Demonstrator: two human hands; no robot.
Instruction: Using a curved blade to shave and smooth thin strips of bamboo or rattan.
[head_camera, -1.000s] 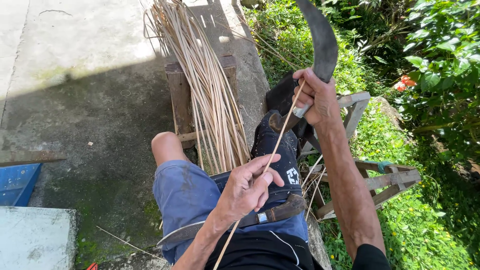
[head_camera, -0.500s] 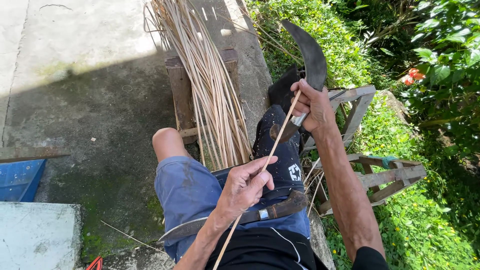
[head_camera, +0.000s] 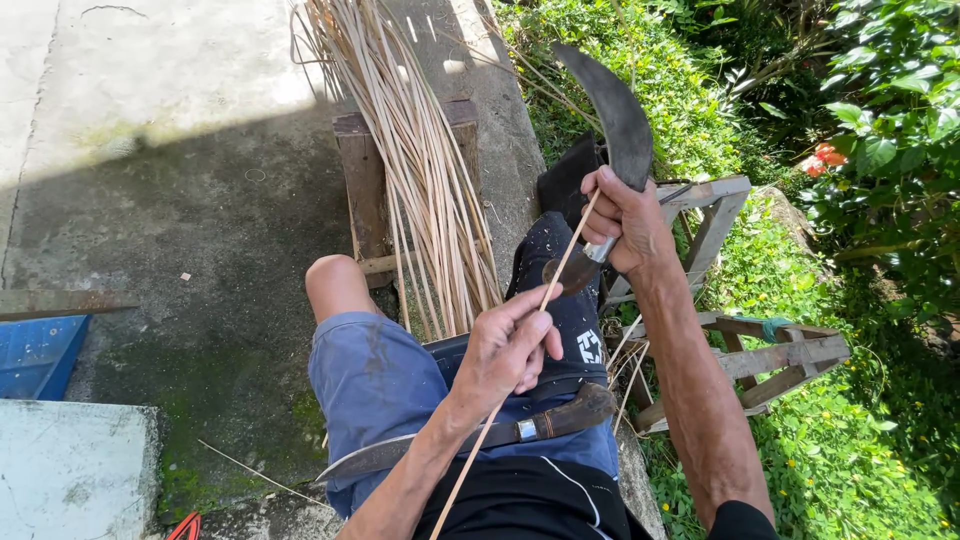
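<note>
Sunlit concrete and green shrubs frame a seated worker on a low wall. Seen from the head camera, the right hand grips a curved knife, blade up, while the left hand pinches a thin cane strip running between both hands. A bundle of strips rests on a wooden bench beside the knee; a second knife lies across the lap. Shaving the strip appears under way; next likely calls for a steady pull along the blade.

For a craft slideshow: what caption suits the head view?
Left hand pinches a thin cane strip while the right hand holds a curved blade against it, beside bundled strips.
</note>
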